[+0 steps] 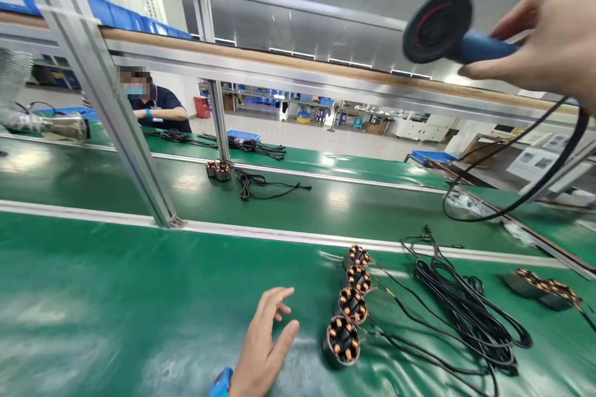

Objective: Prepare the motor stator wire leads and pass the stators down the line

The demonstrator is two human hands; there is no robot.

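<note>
Blue-handled heat gun (447,34) clasped in my right hand (554,37), raised; left hand (261,347) open, empty, beside four untouched stators (350,304).

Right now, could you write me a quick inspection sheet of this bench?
Surface: green mat, glossy.
Job's things: blue-handled tool held up; row of four copper-wound motor cores.
Clutter: two more cores at right.
Hands: right hand grips the tool; left hand open, near the row, touching nothing.
Cables: black leads bundled beside the cores; tool cord hanging.
Surroundings: aluminium frame; a person across the line.
</note>
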